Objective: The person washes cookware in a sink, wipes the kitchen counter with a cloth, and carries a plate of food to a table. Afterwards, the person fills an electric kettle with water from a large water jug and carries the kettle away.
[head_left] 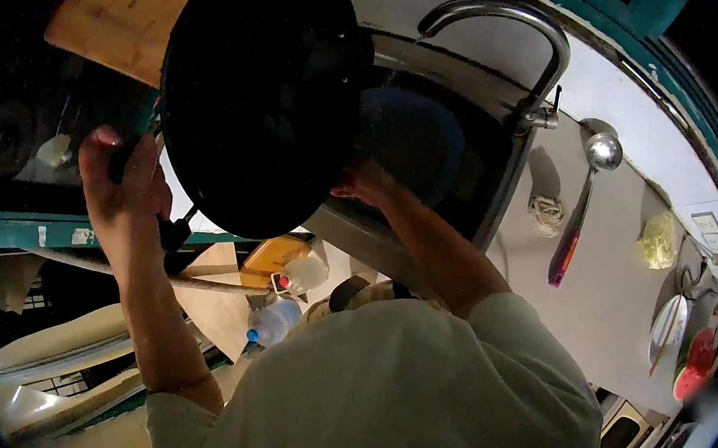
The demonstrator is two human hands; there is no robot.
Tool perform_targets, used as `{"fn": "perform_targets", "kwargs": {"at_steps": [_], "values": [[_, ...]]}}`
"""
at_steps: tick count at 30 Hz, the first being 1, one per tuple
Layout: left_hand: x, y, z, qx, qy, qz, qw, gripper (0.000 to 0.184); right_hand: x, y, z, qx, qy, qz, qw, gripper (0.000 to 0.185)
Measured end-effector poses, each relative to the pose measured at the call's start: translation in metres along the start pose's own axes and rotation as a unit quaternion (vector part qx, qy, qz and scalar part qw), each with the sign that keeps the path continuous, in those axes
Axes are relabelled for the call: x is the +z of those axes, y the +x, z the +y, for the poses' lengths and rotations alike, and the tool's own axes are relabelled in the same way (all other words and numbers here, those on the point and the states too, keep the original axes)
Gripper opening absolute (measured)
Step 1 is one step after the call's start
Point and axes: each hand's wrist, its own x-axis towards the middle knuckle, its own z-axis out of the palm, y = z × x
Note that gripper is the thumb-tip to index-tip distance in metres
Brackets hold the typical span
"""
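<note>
A large black wok [258, 100] is tilted up at the left side of the sink, its dark round face filling the upper middle of the view. My left hand [126, 178] is closed around its handle. At the wok's lower right edge is my right hand [365, 181], fingers curled in; what they hold, if anything, is hidden in the dark. Behind that hand, a basin [455, 138] with a bluish rim sits in the dark sink [511, 188]. A thin trickle of water falls from the curved tap [495, 9].
On the counter [612, 312] to the right lie a ladle [589, 187], a crumpled cloth-like wad [546, 213] and a pale yellow-green item [657, 240]. A wooden board [128, 7] is at upper left. Plastic bottles [274, 320] stand below, near my body.
</note>
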Motion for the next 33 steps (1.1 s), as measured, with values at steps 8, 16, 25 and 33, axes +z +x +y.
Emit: {"fn": "perform_targets", "kwargs": {"at_steps": [8,16,25,33], "values": [[-0.014,-0.028,0.015,0.086,0.018,-0.005,0.996,0.024,0.043,-0.009,-0.027,-0.060,0.017,-0.062,0.996,0.028],[-0.026,-0.058,0.021,0.149,-0.023,-0.045,0.988,0.026,0.062,-0.013,-0.038,-0.124,-0.083,-0.032,0.988,0.020],[-0.080,-0.072,-0.010,0.105,-0.109,-0.043,0.988,0.030,0.094,-0.030,-0.019,-0.020,-0.056,0.156,0.986,0.024],[-0.148,-0.078,-0.034,0.174,0.030,0.028,0.984,0.028,0.108,-0.068,-0.006,-0.155,-0.118,0.144,0.970,0.027]]}}
